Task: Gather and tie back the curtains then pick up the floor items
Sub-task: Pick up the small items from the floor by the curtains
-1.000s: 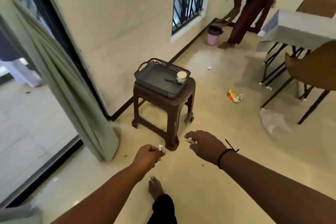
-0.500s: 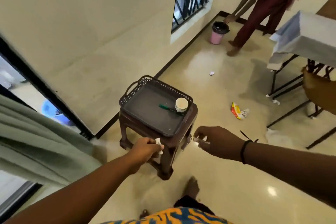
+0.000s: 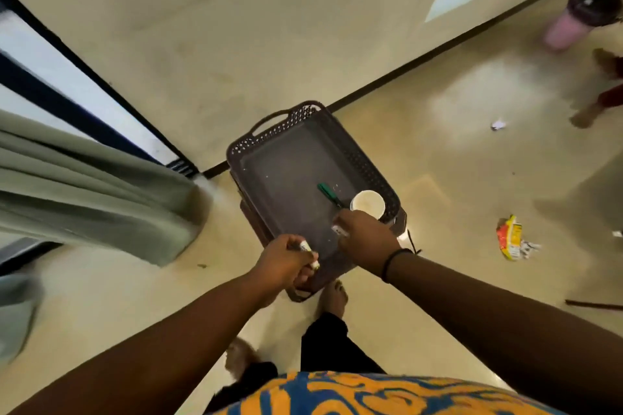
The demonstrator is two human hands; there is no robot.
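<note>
A dark tray [image 3: 266, 148] with a perforated rim sits on a brown stool right below me. In it lie a green pen [image 3: 326, 191] and a white paper cup [image 3: 367, 204]. My left hand [image 3: 285, 263] hovers over the tray's near edge and pinches a small white scrap [image 3: 69, 248]. My right hand [image 3: 365, 237] is over the tray beside the cup, its fingers curled round another small white piece [image 3: 338, 230]. The grey-green curtain [image 3: 87, 192] hangs bunched at the left by the glass door.
On the floor to the right lie a yellow-red wrapper [image 3: 510, 237], a white paper scrap [image 3: 498, 125] and a small white bit [image 3: 617, 233]. A pink bin [image 3: 573, 22] stands far right by the wall, next to another person's feet [image 3: 586, 118]. My bare feet are beside the stool.
I have stepped up to the stool and now look straight down on it. Both hands have moved forward over the tray, each still holding its small white piece.
</note>
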